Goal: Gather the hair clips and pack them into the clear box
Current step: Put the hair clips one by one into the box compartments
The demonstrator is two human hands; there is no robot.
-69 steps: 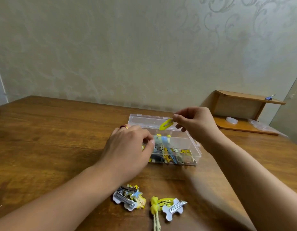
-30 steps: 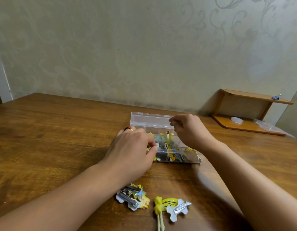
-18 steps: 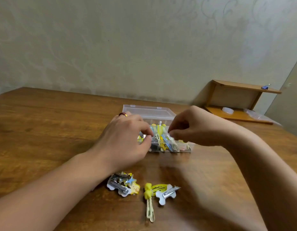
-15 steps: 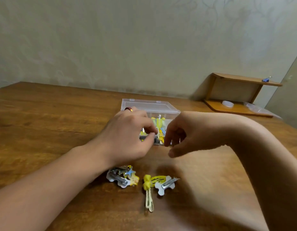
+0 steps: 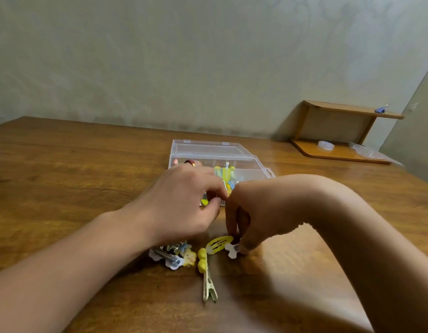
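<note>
Hair clips (image 5: 181, 254) lie loose on the wooden table (image 5: 64, 169) in the lower middle of the frame — a small heap at left, a yellow flat clip (image 5: 219, 243), a white clip (image 5: 232, 250) and a long yellow clip (image 5: 207, 277) pointing toward the bottom edge. The right hand (image 5: 261, 210) reaches down, thumb and fingers pinching the white clip. Above them, at centre, the clear box (image 5: 215, 155) stands open with more clips inside. The left hand (image 5: 181, 200) rests at the box's near edge, fingers curled — what they hold, I cannot tell. A wooden shelf (image 5: 340, 131) sits at upper right.
</note>
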